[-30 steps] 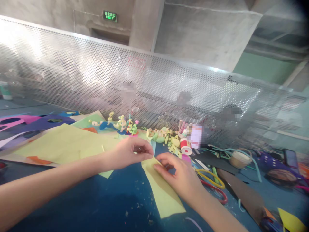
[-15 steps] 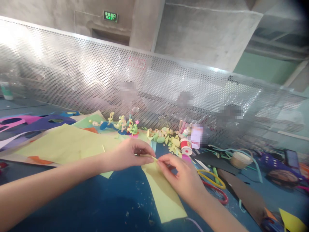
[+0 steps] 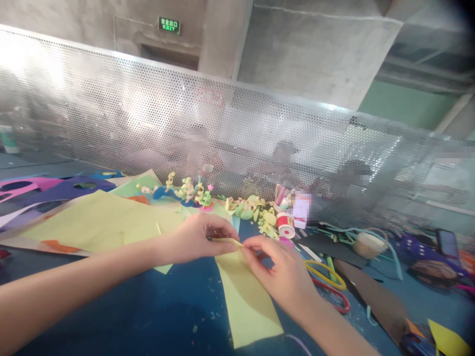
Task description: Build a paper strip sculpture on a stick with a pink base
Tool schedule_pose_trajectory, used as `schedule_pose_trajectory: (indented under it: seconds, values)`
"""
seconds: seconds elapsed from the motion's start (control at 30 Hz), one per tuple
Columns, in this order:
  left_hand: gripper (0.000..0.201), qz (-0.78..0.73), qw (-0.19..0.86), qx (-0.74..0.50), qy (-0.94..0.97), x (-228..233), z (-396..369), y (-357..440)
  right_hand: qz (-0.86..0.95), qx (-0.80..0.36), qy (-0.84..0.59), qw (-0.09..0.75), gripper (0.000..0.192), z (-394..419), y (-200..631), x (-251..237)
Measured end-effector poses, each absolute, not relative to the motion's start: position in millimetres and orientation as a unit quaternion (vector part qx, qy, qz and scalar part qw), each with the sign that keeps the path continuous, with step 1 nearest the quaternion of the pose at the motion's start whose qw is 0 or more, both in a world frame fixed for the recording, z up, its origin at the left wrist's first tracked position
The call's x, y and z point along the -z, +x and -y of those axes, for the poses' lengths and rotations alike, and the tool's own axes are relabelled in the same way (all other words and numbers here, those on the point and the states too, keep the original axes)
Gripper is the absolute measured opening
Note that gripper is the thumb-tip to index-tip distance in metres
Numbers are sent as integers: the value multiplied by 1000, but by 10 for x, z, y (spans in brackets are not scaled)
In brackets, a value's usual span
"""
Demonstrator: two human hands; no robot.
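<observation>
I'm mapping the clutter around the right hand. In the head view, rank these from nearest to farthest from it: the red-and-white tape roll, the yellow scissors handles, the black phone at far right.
Measured from the right hand:
1. Yellow scissors handles, just to its right, on the table.
2. Red-and-white tape roll, beyond the hand, towards the mesh screen.
3. Black phone, far right edge of the table.

Left hand [image 3: 196, 237], right hand [image 3: 282, 269], fingertips pinched together

Paper strip [image 3: 245, 296] on table [image 3: 156, 316] (centre), scissors [image 3: 328, 284] right, figurines [image 3: 185, 190] behind
</observation>
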State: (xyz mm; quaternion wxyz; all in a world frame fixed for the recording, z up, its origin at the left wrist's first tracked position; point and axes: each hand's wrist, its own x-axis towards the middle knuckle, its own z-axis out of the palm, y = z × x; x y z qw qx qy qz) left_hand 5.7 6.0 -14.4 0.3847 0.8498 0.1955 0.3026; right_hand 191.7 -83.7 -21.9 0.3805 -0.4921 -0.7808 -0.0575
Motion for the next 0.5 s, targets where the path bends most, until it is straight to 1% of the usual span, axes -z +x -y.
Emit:
schedule_pose_trajectory:
  seconds: [0.13,0.27,0.5]
  values:
    - [16,-202,390,-275,855,176,-54,50,783,70,-488,380,9,847,1924,230]
    - [17,-199,395,-272,854,165,-36,49,787,71,-484,375,10,854,1928,225]
    - [25,-193,382,-267,863,123,-25,55,772,20,-494,400,9,876,1886,172]
